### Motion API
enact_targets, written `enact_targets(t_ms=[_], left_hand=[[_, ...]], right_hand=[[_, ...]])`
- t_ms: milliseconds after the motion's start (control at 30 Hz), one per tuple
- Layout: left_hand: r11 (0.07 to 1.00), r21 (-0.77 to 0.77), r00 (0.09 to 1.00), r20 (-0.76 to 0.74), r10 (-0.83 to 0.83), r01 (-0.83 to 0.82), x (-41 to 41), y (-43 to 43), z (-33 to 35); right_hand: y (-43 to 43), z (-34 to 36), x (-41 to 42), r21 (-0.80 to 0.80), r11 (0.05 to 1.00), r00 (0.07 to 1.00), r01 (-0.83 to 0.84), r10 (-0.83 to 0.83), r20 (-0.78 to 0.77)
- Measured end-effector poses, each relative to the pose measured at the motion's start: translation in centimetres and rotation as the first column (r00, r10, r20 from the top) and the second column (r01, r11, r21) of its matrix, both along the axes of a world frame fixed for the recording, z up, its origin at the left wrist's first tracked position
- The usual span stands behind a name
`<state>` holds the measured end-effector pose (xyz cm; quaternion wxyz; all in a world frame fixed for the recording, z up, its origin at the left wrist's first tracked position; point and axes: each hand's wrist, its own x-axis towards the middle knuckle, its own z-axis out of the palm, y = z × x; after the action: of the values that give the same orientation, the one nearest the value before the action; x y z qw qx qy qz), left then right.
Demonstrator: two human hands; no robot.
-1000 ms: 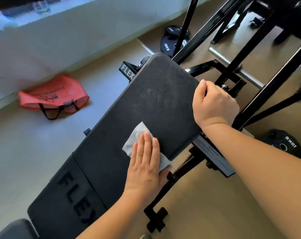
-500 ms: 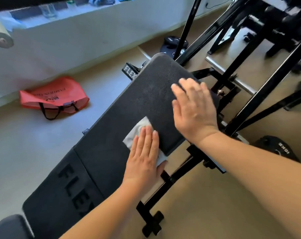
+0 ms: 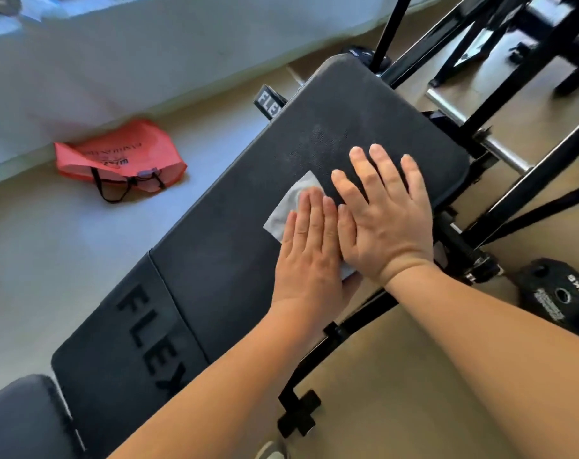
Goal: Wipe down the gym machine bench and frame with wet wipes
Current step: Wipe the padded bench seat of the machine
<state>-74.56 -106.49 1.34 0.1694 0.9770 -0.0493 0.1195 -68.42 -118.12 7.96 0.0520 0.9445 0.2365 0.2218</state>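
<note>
The black padded bench (image 3: 221, 246), marked FLEX, runs diagonally from lower left to upper right. A white wet wipe (image 3: 289, 207) lies flat on the pad near its right edge. My left hand (image 3: 309, 256) presses the wipe with straight fingers and covers most of it. Just to its right, my right hand (image 3: 385, 213) lies flat on the pad with fingers spread, its thumb side touching my left hand. The black frame (image 3: 344, 329) shows under the bench's right edge.
A red tote bag (image 3: 122, 160) lies on the floor to the left by the wall. Black rack bars (image 3: 530, 167) and a chrome bar (image 3: 473, 127) cross the upper right. A black weight plate (image 3: 561, 296) lies on the floor at right.
My right hand has let go of the bench's right edge, opened, and come down flat on the pad next to my left hand. My left hand and the wipe have stayed in about the same place.
</note>
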Motion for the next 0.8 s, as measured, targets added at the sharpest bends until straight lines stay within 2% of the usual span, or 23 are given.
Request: enact_targets(t_ms=[167, 267, 333, 433, 500, 600, 733, 800], left_hand=[[0.992, 0.009, 0.984, -0.128, 0.123, -0.123, -10.7, 8.0, -6.9], [0.990, 0.056, 0.967, -0.215, 0.138, -0.128, -14.1, 11.2, -8.8], [0.993, 0.071, 0.973, -0.203, 0.107, -0.094, -12.3, 10.4, -7.7], [1.000, 0.028, 0.995, -0.104, -0.006, 0.009, -5.8, 5.6, -3.3], [1.000, 0.016, 0.995, -0.097, -0.005, 0.007, -2.5, 3.2, -1.1], [1.000, -0.002, 0.994, -0.105, 0.011, -0.012, -4.1, 3.9, -1.8], [0.995, 0.088, 0.938, -0.341, 0.070, -0.043, -12.4, 9.7, -5.5], [0.992, 0.106, 0.883, -0.470, -0.007, 0.064, -13.5, 12.0, -5.0]], right_hand=[[0.0, 0.1, -0.1, 0.007, 1.000, 1.000, 0.010, -0.010, 0.021], [-0.2, -0.1, 0.0, 0.007, 1.000, 0.999, 0.005, -0.006, 0.048], [-0.2, -0.3, 0.1, 0.012, 1.000, 0.998, -0.011, 0.010, 0.060], [-0.2, -0.4, 0.0, 0.034, 0.999, 0.997, -0.019, 0.016, 0.075], [-0.2, -0.2, -0.1, 0.033, 0.999, 0.997, -0.020, 0.018, 0.070], [0.0, 0.2, -0.3, 0.009, 1.000, 0.999, 0.002, -0.002, 0.036], [1.2, 0.5, -1.0, 0.007, 0.997, 0.994, 0.079, -0.079, -0.078], [2.9, 0.6, -2.2, 0.097, 0.993, 0.987, 0.074, -0.059, -0.150]])
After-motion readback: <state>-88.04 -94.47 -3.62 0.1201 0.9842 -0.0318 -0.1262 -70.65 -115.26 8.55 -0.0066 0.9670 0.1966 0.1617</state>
